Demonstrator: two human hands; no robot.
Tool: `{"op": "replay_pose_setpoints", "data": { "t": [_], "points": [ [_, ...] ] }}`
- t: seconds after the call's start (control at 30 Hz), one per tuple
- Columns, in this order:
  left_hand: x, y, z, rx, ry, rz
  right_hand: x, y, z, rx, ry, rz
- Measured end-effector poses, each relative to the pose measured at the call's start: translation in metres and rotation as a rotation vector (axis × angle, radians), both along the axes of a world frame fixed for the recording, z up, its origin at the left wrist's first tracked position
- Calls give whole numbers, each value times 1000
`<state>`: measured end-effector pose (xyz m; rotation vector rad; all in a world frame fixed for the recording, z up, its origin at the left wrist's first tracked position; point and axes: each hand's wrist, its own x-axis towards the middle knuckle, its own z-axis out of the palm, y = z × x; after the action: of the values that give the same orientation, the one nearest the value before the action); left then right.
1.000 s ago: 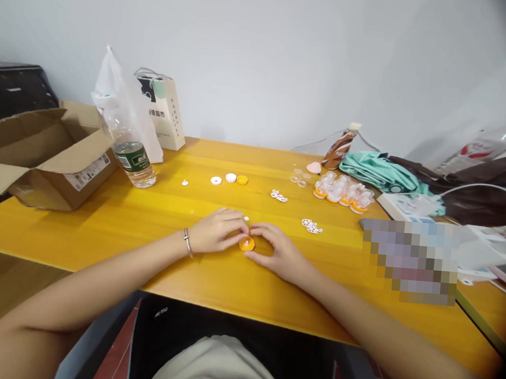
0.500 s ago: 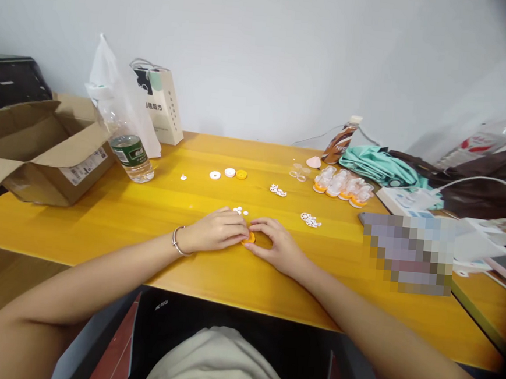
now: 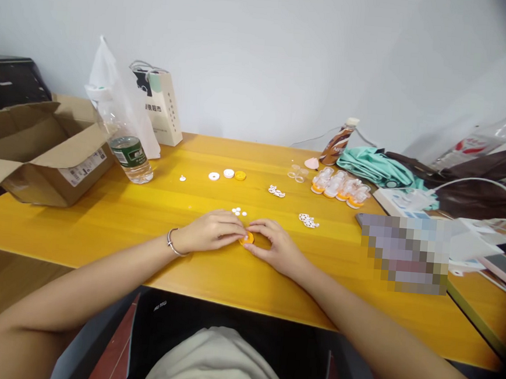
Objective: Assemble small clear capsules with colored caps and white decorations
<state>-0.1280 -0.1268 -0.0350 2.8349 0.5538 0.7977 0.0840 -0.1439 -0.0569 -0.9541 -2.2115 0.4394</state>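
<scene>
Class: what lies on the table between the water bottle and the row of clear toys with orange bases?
Head view: between water bottle and toy row lie white discs, a yellow disc and white gear pieces.

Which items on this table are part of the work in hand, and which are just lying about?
In hand:
- left hand and right hand, both pinching the small orange round plastic piece
- tiny white round bits just behind the hands
- white gear-like plastic pieces
- row of clear-and-orange assembled pieces

Lying about:
- open cardboard box
- clear plastic water bottle
- paper gift bag
- teal cloth

Glossy, smooth yellow wooden table [image 3: 115, 213]; matt brown cardboard box [image 3: 41, 149]; clear plastic water bottle [image 3: 129, 150]; small orange plastic disc [image 3: 248, 238]; thin shiny metal bracelet [image 3: 170, 242].
</scene>
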Motion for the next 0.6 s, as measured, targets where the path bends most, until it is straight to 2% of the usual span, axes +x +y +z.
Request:
{"op": "replay_pose_setpoints", "data": {
  "t": [0.2,0.6],
  "points": [
    [-1,1,-1,-161,33,10,2,-1,1,-37,65,14],
    [-2,2,-1,-205,54,-9,3,-2,1,-100,91,8]
  ]
}}
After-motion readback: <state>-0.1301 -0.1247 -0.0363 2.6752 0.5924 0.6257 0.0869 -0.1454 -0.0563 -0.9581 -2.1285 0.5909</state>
